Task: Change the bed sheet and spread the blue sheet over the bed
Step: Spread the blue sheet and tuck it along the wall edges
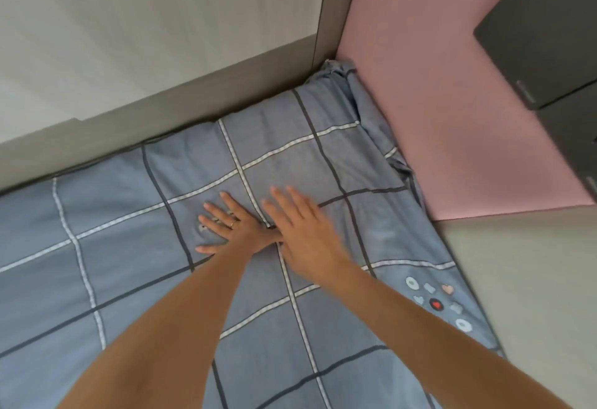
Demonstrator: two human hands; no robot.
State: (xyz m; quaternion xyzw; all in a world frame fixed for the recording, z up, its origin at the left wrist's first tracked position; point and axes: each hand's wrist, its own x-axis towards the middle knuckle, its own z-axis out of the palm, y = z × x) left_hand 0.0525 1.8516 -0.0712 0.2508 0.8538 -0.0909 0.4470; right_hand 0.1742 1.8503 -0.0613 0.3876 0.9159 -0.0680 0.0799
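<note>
The blue sheet (129, 279) lay spread out beside the pink wall (452, 101), its bunched edge touching that wall. Both hands rested palm-down on it, well short of the wall. The left hand (226, 231) (a ring (233, 223) on one finger) had its fingers splayed wide. The right hand (303, 234), nearer the wall, lay with fingers straight, overlapping the left.

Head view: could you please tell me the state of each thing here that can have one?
blue sheet: spread flat over the bed, lightly creased
far sheet corner: bunched up against the pink wall, not smoothed
left hand: flat on the sheet, fingers spread
right hand: flat on the sheet, fingers straight, blurred
</note>
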